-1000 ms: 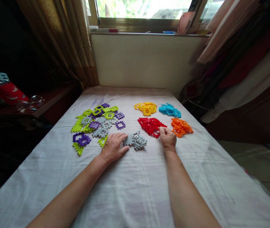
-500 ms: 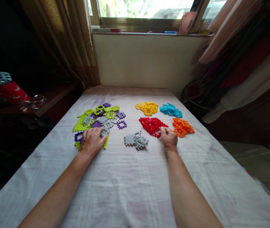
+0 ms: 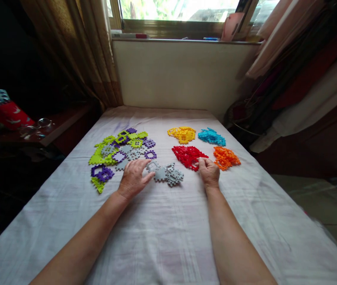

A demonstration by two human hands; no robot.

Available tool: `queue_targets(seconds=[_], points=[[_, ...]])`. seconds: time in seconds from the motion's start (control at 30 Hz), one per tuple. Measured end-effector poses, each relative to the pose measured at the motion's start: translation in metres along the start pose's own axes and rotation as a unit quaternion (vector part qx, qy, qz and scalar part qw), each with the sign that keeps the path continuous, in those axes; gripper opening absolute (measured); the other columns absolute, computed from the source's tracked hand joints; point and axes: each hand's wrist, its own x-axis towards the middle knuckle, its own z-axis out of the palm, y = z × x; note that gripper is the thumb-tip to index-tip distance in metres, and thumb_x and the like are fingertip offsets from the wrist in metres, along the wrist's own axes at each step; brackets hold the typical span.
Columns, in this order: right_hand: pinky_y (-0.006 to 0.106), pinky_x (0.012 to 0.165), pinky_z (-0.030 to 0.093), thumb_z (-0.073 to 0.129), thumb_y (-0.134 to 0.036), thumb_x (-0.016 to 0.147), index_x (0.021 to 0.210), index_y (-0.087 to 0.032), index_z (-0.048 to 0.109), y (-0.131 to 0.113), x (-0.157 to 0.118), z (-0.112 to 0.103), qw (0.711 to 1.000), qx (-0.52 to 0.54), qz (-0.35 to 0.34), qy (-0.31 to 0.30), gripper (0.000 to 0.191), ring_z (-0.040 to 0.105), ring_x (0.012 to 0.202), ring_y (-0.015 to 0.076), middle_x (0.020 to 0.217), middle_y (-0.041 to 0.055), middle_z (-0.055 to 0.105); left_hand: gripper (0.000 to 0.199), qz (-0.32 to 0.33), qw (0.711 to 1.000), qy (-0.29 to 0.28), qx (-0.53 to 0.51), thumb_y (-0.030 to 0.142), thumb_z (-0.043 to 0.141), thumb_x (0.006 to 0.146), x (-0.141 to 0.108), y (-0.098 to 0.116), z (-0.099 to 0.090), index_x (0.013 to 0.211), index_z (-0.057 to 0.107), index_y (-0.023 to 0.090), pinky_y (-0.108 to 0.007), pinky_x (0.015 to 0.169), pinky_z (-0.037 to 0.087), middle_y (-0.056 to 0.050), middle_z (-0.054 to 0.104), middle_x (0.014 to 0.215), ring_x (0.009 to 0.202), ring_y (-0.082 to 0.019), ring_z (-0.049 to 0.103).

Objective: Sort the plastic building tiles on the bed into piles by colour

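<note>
Head view: a gray windowed piece [image 3: 153, 166] lies by the left hand's [image 3: 133, 179] fingertips, at the left end of the gray cluster [image 3: 174, 175].
The left thumb and fingers stand partly open around the piece — whether they grip it I cannot tell. Its teeth could snag the cluster and drag it askew; a low sweep might scatter the mixed pile [image 3: 105, 156] alongside. The right hand [image 3: 209, 173] is curled closed at the red heap [image 3: 188, 155], any hold hidden — a careless nudge could push red pieces into the orange heap [image 3: 227, 157].
</note>
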Motion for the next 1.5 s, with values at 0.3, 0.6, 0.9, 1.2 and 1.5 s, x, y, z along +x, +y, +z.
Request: queue_targets(seconds=[0.3, 0.6, 0.9, 1.2, 1.5], points=[[0.03, 0.069, 0.05, 0.047, -0.058, 0.082, 0.08, -0.022, 0.072, -0.001, 0.002, -0.001, 1.0, 0.009, 0.007, -0.008, 0.044, 0.069, 0.067, 0.0205, 0.069, 0.0043, 0.075, 0.041, 0.051, 0.996, -0.039, -0.063, 0.039, 0.063, 0.086, 0.003, 0.041, 0.034, 0.123, 0.06, 0.023, -0.044, 0.107, 0.04, -0.009, 0.067, 0.124, 0.117, -0.024, 0.058], [0.029, 0.069, 0.05, 0.049, -0.05, 0.084, 0.076, -0.022, 0.072, -0.003, 0.0, -0.001, 1.0, 0.002, 0.004, 0.003, 0.037, 0.069, 0.068, 0.0196, 0.068, 0.0031, 0.075, 0.037, 0.038, 0.997, 0.008, -0.064, 0.041, 0.056, 0.091, -0.006, 0.016, 0.038, 0.123, 0.06, 0.022, -0.043, 0.106, 0.042, -0.009, 0.065, 0.128, 0.121, -0.024, 0.058], [0.029, 0.068, 0.05, 0.048, -0.053, 0.083, 0.079, -0.021, 0.073, -0.004, -0.001, -0.001, 1.0, -0.004, 0.002, 0.0, 0.041, 0.068, 0.066, 0.0193, 0.069, 0.0039, 0.076, 0.031, 0.025, 0.999, 0.02, -0.034, 0.034, 0.052, 0.091, -0.011, 0.002, 0.02, 0.118, 0.063, 0.024, -0.044, 0.108, 0.04, -0.007, 0.068, 0.123, 0.117, -0.023, 0.06], [0.03, 0.068, 0.05, 0.045, -0.06, 0.082, 0.079, -0.022, 0.074, -0.001, 0.0, -0.001, 1.0, -0.007, -0.005, -0.002, 0.048, 0.068, 0.068, 0.0207, 0.07, 0.0048, 0.076, 0.034, -0.169, 0.974, -0.04, 0.142, 0.036, 0.048, 0.091, -0.011, -0.044, -0.022, 0.117, 0.066, 0.023, -0.044, 0.098, 0.044, -0.01, 0.067, 0.123, 0.111, -0.029, 0.06], [0.031, 0.069, 0.05, 0.046, -0.061, 0.081, 0.079, -0.022, 0.073, -0.001, 0.0, -0.001, 1.0, -0.006, 0.003, -0.009, 0.047, 0.068, 0.068, 0.0213, 0.069, 0.0043, 0.076, 0.043, -0.241, 0.953, -0.083, 0.163, 0.037, 0.05, 0.088, 0.0, -0.046, -0.033, 0.127, 0.061, 0.022, -0.044, 0.096, 0.045, -0.012, 0.061, 0.133, 0.116, -0.03, 0.059]])
